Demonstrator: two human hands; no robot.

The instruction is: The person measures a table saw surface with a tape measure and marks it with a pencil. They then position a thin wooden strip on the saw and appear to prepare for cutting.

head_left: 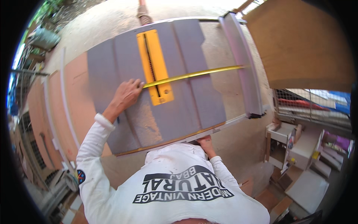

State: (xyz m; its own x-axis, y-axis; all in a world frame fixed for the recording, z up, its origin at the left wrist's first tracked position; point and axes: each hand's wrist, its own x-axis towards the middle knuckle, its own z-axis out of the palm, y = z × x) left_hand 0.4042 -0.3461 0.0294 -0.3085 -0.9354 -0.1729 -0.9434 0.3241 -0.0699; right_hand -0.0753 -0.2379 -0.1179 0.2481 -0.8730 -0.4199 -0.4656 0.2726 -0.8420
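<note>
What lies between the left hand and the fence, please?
In the head view, the tape stretches from the left hand toward the fence, crossing the yellow plate.

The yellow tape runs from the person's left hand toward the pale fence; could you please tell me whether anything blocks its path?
Nothing visible does: the yellow tape crosses over the orange insert plate and reaches the pale fence. The left hand is at its left end; the right hand is well clear of it.
</note>
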